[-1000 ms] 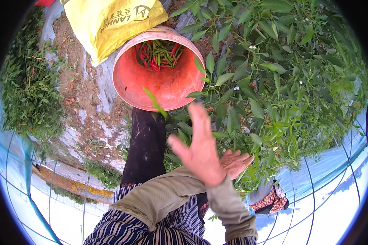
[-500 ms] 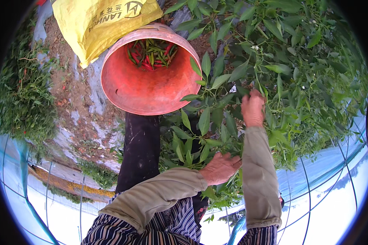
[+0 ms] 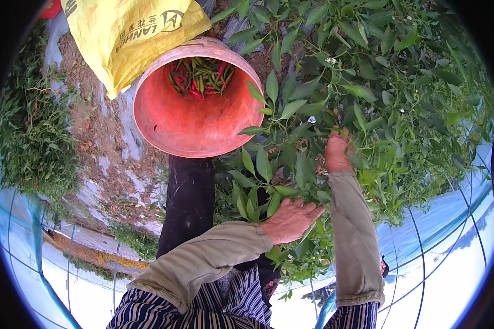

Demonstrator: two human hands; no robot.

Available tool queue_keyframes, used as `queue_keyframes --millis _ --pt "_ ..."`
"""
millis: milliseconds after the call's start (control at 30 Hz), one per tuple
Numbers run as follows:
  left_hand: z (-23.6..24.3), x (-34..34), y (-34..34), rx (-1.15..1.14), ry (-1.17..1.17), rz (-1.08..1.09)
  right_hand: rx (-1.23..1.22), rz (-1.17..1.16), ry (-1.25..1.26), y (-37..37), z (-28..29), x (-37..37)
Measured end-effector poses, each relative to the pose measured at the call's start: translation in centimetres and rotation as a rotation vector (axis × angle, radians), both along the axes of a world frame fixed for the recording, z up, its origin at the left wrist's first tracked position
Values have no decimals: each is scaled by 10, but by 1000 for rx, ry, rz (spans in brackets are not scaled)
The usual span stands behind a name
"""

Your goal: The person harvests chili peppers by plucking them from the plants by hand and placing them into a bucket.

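My left hand [image 3: 292,220] lies over the low leaves of a pepper plant, open, its fingers stretched toward the right forearm and holding nothing. My right hand [image 3: 338,151] reaches into the foliage of the pepper plants [image 3: 362,90]. Its fingers look curled closed, but leaves partly cover them, and what they grip cannot be made out. A small green piece, leaf or pepper, shows at the fingertips. Left of the plants, a tilted red bucket [image 3: 195,126] opens toward me, with red and green chili peppers [image 3: 200,82] in its bottom.
A yellow sack [image 3: 132,38] lies against the bucket's far left side. Bare soil with plastic film [image 3: 110,142] runs along the left. Another row of plants [image 3: 33,131] stands farther left. My dark trouser leg [image 3: 186,203] is just below the bucket. Blue netting with thin poles bounds the area.
My right hand has shifted slightly down, deeper among the leaves. My left hand has drawn a little left, its fingers spreading more. The view has shifted slightly.
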State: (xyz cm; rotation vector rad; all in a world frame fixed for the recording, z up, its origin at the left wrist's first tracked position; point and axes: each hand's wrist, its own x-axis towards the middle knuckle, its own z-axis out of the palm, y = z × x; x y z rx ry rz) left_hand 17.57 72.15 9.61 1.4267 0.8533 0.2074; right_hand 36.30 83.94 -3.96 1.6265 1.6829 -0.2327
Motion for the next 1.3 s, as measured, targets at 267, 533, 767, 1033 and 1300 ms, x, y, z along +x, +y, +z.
queue_keyframes --millis 267,533,767,1033,1300 --pt "6 -8 3 -26 -2 -11 84 -19 540 12 40 -36" --pt "8 -12 2 -29 34 -44 -39 -966 895 -34 133 -92" --pt "5 -6 -5 -55 28 -46 185 -1291 917 -46 201 -110" --pt "-7 11 -28 -39 -11 78 -124 -535 1210 -26 176 -180" --pt "-4 33 -44 11 -52 72 271 -528 1066 68 -1 -136"
